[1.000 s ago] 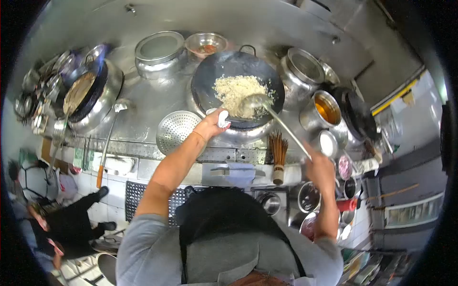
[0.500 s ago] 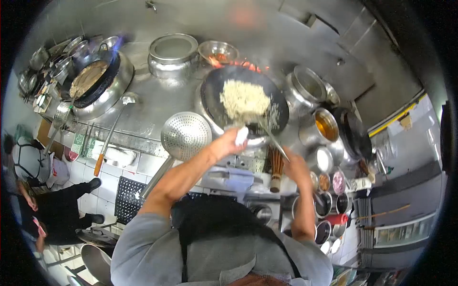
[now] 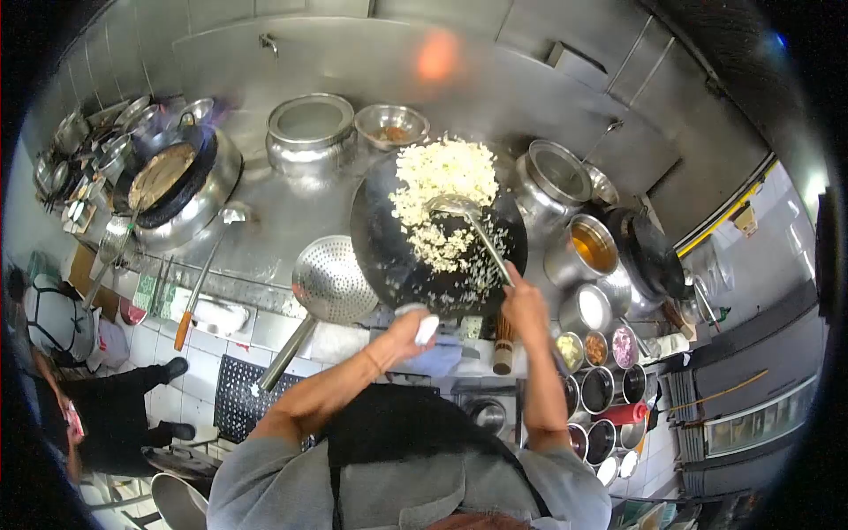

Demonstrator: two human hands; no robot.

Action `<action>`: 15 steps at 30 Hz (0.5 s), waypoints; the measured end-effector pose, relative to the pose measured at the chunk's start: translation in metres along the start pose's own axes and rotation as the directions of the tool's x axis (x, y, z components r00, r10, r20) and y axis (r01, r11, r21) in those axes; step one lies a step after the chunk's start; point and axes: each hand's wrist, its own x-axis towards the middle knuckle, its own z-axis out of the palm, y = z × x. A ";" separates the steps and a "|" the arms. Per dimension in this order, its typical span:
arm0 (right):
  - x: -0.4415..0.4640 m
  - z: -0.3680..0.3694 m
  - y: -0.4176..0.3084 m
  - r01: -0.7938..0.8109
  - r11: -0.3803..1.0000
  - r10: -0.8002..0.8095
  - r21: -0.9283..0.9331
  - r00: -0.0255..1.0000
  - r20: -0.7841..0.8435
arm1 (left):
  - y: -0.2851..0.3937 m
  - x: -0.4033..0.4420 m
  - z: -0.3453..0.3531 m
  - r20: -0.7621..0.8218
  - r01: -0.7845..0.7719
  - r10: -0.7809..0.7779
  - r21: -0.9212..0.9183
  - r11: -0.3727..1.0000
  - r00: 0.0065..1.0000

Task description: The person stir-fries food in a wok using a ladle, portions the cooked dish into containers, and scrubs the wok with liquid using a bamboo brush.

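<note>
My left hand [image 3: 412, 330] is closed round a white cloth [image 3: 427, 329] at the near edge of the large black wok [image 3: 384, 256]; the wok's handle is hidden. The wok is tipped, and pale fried rice [image 3: 449, 172] spreads over its far side, with loose grains lower down. My right hand [image 3: 523, 305] grips the long handle of a metal ladle [image 3: 455, 206], whose bowl rests among the rice. A perforated strainer [image 3: 334, 279] lies left of the wok. Under my right hand stands a bamboo brush [image 3: 503, 355], partly hidden.
A second wok [image 3: 165, 175] with brown contents stands at the left, near an orange-handled ladle [image 3: 201, 281]. Lidded pots [image 3: 309, 119] flank the large wok. Orange liquid fills a pot [image 3: 594, 246] at the right, above several ingredient containers [image 3: 624, 346]. Another person [image 3: 106, 411] is at lower left.
The wok has been pulled nearer and tilted, and the rice has spread along its far side. Both my hands have moved down towards me. Flames behind the wok are gone.
</note>
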 end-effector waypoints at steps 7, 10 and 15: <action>-0.053 -0.092 0.025 0.108 0.978 -0.065 -0.178 0.970 0.235 | 0.056 0.018 0.047 -0.043 0.054 -0.056 -0.043 0.998 0.997; -0.053 -0.109 0.005 0.124 0.976 -0.066 -0.181 0.952 0.298 | 0.061 -0.013 0.063 0.065 0.194 -0.186 -0.146 0.970 0.980; 0.015 -0.033 -0.011 0.092 0.983 -0.059 -0.160 0.978 0.201 | 0.075 0.040 0.054 0.000 0.080 -0.081 -0.147 0.986 0.997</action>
